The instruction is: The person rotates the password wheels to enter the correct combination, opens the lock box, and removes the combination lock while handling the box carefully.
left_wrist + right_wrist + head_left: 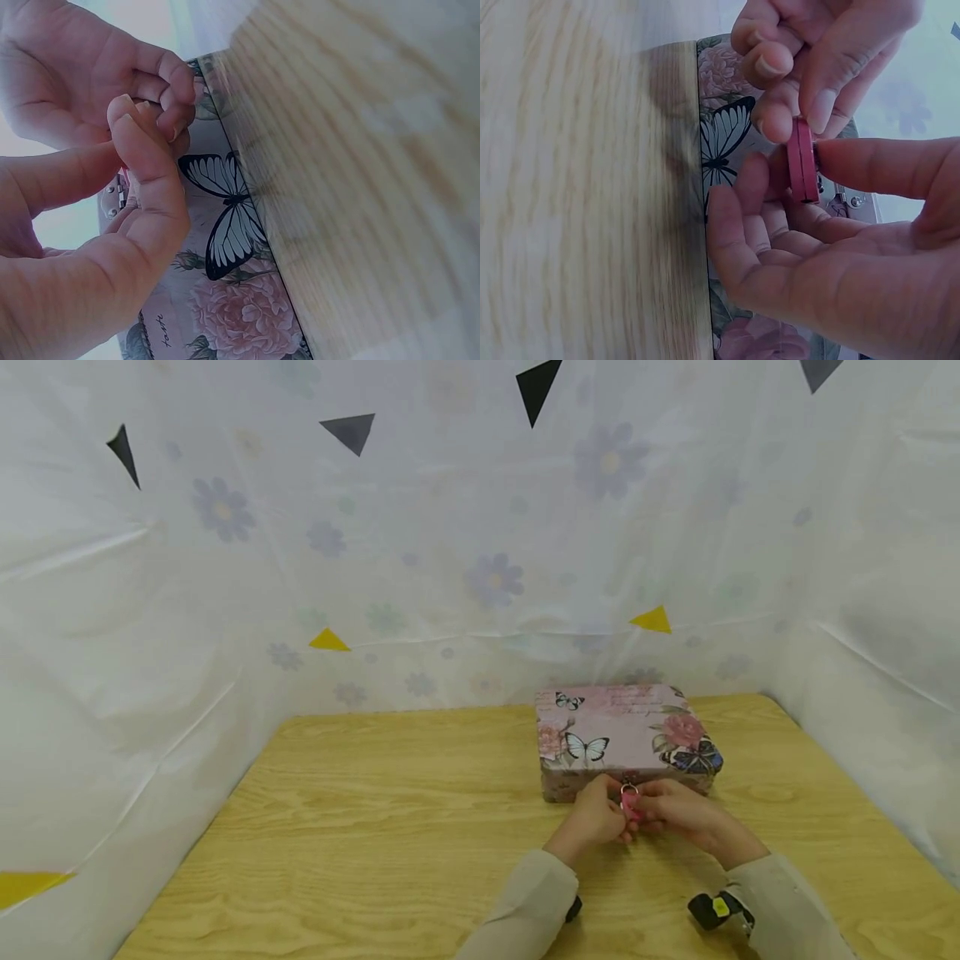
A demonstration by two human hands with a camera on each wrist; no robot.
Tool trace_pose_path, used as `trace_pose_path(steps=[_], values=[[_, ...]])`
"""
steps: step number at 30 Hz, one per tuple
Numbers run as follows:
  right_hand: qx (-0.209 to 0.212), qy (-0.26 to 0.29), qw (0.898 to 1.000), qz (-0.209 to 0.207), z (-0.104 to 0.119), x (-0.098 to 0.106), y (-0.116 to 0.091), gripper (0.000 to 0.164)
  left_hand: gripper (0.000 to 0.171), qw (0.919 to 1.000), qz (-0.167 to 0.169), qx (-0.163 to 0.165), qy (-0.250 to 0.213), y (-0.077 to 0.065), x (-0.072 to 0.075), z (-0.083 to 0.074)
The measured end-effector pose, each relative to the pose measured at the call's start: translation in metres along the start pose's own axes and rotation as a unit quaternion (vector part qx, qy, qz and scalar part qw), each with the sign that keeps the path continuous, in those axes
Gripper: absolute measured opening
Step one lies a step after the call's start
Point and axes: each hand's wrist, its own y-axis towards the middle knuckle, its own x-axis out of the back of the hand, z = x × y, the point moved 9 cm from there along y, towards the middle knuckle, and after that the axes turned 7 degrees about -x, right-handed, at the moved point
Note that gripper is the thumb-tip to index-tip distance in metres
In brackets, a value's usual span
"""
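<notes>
The table (390, 793) looks like smooth grained wood, faintly glossy. The padlock (802, 161) looks smooth and metallic, its loop (630, 785) shiny. The box (630, 735) shows a smooth printed finish, its latch (855, 201) bright metal. The 2 sleeves (525, 902) are matt cloth; the wrinkled sheet (420, 527) looks like glossy plastic.

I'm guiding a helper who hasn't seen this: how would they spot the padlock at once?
On the wooden table, find the pink box printed with flowers and butterflies. At its near side, look between the left hand and right hand. The padlock is the bright pink piece with a silver loop, unlike the paler, printed box.
</notes>
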Motion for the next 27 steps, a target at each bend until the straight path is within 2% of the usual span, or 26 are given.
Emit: trace_pose_path(steps=[7, 16, 27], values=[[0.009, -0.014, 1.0, 0.003, 0.0022, -0.0022, -0.0018, 0.028, 0.034, 1.0, -0.002, -0.004, 0.002, -0.0003, -0.0003, -0.0001], [-0.002, -0.018, 1.0, -0.011, 0.0007, 0.0022, -0.0027, 0.033, 0.032, 1.0, 0.005, -0.005, 0.0, -0.0005, -0.0016, 0.0008], [-0.011, -0.011, 1.0, -0.007, -0.0015, 0.0016, -0.002, 0.029, 0.032, 0.9999, 0.004, -0.011, 0.01, -0.0011, -0.0005, -0.0014]])
